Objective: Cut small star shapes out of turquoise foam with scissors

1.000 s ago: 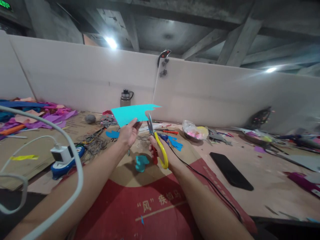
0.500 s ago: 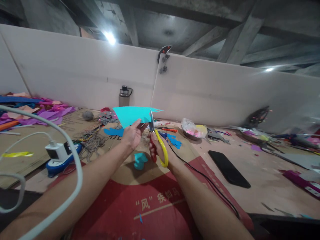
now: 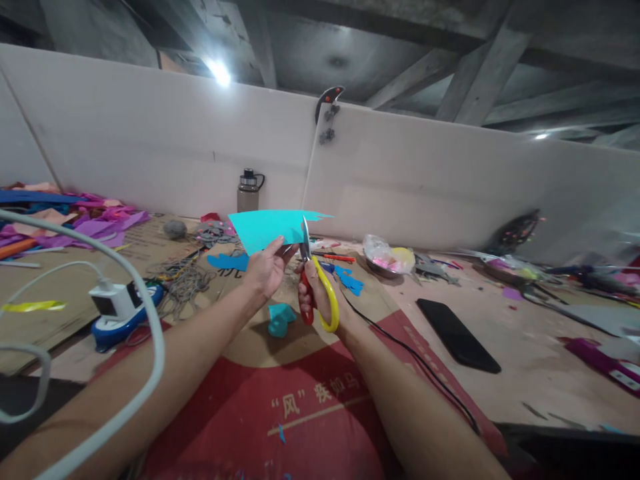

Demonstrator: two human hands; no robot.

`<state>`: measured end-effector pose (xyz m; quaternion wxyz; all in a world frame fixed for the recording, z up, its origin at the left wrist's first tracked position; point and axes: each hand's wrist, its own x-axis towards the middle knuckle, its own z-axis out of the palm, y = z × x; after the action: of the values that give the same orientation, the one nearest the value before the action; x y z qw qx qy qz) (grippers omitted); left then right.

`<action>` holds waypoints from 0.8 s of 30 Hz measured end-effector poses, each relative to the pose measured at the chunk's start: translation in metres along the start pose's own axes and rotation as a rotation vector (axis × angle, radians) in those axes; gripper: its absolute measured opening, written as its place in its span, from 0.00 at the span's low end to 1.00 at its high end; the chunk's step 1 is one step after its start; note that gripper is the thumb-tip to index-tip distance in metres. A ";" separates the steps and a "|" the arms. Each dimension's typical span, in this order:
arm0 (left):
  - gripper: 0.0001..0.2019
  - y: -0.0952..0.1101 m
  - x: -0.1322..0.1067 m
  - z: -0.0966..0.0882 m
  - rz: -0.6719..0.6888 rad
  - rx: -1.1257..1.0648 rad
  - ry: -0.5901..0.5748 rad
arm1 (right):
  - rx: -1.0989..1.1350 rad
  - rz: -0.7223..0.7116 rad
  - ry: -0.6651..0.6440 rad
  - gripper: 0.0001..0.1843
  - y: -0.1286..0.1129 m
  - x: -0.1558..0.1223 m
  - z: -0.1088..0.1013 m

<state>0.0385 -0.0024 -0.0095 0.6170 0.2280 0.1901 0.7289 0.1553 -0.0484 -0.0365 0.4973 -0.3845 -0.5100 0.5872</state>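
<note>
A turquoise sheet (image 3: 265,229), perhaps paper or thin foam, is pinched along its lower edge by my left hand (image 3: 269,272). Its right end is cut into a thin jagged point. My right hand (image 3: 316,290) grips scissors (image 3: 327,303) with one yellow and one red handle. Their blades point upward and meet the sheet near its right end. Below my hands, small turquoise cut pieces (image 3: 280,319) lie on the red and brown cardboard (image 3: 310,380). Blue cut pieces (image 3: 349,280) lie just right of the scissors, and another blue piece (image 3: 227,262) lies left.
A black phone (image 3: 457,335) lies to the right. A power strip (image 3: 125,320) with a white charger is on the left, and a white cable (image 3: 155,333) arches close across the view. Behind stand a bottle (image 3: 248,191), a bowl (image 3: 384,267) and a white partition (image 3: 150,140).
The turquoise sheet shifts slightly to the right and up in view. The scissors' handles look slightly closer together. Both hands keep their holds.
</note>
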 end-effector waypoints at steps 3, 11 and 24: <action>0.06 0.000 -0.001 0.002 -0.003 0.003 0.006 | 0.012 -0.002 0.006 0.34 -0.002 -0.002 0.001; 0.08 0.001 0.004 -0.001 0.001 -0.010 0.027 | -0.070 -0.003 0.029 0.35 -0.007 -0.005 -0.001; 0.11 0.002 0.008 -0.005 0.096 0.020 0.069 | -0.162 0.010 0.040 0.30 0.001 -0.009 0.005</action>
<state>0.0328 0.0050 -0.0112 0.5719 0.2176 0.2073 0.7633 0.1523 -0.0587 -0.0367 0.4717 -0.4378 -0.5438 0.5386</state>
